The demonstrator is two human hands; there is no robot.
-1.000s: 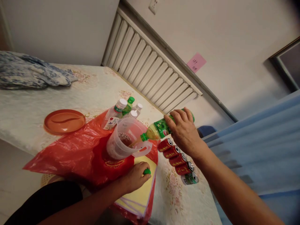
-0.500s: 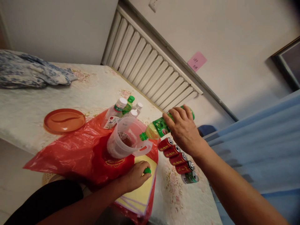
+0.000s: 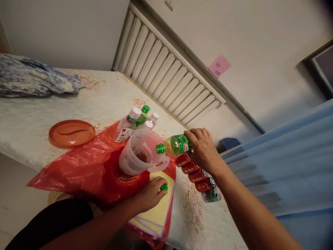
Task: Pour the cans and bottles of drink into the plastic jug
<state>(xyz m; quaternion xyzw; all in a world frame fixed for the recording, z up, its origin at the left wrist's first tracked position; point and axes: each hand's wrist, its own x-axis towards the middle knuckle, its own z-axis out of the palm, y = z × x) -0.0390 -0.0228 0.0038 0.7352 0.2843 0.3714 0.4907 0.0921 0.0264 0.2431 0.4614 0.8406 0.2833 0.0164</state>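
Note:
My right hand (image 3: 204,147) is wrapped round a green plastic drink bottle (image 3: 175,144), which lies nearly level in the air. Its uncapped green neck points left, at the rim of a clear plastic pitcher (image 3: 130,158). Dark, bubbly liquid (image 3: 139,153) sits in the pitcher's bottom. No stream from the bottle can be made out. Below the pitcher's handle, my left hand (image 3: 152,194) pinches a green bottle cap (image 3: 163,187) over yellow cloths (image 3: 153,215). The pitcher stands on a red plastic bag (image 3: 85,165).
Several red cans (image 3: 197,176) and a green can (image 3: 211,195) stand in a row beneath the right hand. Capped bottles (image 3: 135,114) cluster behind the pitcher. An orange lid (image 3: 71,133) lies left, a bundled cloth (image 3: 33,77) farther back. A radiator (image 3: 161,62) lines the wall.
My right hand has lowered the bottle's base, so the bottle is now closer to level instead of tilted neck-down. My left hand with the cap has hardly moved.

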